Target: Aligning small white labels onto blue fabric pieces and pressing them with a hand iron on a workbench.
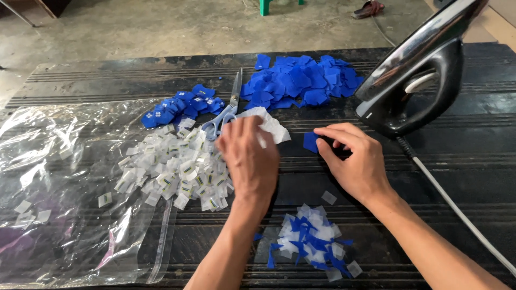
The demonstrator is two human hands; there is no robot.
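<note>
My left hand (248, 158) hovers over the dark ribbed mat (441, 177) with its fingers closed on a white paper-like sheet (273, 127). My right hand (352, 158) presses down on a small blue fabric piece (310, 142) just right of that sheet. A pile of small white labels (174, 169) lies left of my left hand. Blue-handled scissors (226, 110) lie beyond it, tips pointing away. A big heap of blue pieces (301, 83) sits at the far middle, and a smaller blue heap (180, 106) lies to its left.
A black electric iron (416, 75) stands upright at the right, its white cord (457, 209) running toward me. A clear plastic bag (64, 188) covers the left side. Blue and white scraps (312, 241) lie between my forearms. Concrete floor (161, 24) lies beyond the mat.
</note>
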